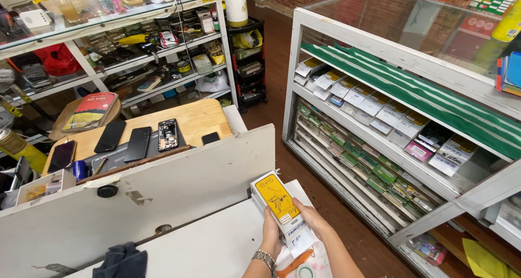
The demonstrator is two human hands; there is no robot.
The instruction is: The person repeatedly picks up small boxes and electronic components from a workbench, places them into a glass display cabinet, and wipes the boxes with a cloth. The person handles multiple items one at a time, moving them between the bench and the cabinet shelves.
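Observation:
Both my hands hold a stack of flat boxes (275,197) over the white counter (217,245); the top box is yellow with a dark drawing. My left hand (270,234), with a metal watch on the wrist, grips the stack's near left edge. On the near right side, the fingers of my right hand (310,215) wrap the stack. Under the stack lie white papers and an orange strip (296,260).
A glass display case (401,93) at right holds rows of small boxes on slanted shelves. Several phones (138,142) lie on a wooden table (195,120) behind a white partition (163,185). A dark cloth (122,261) lies on the counter. Cluttered shelves stand at the back.

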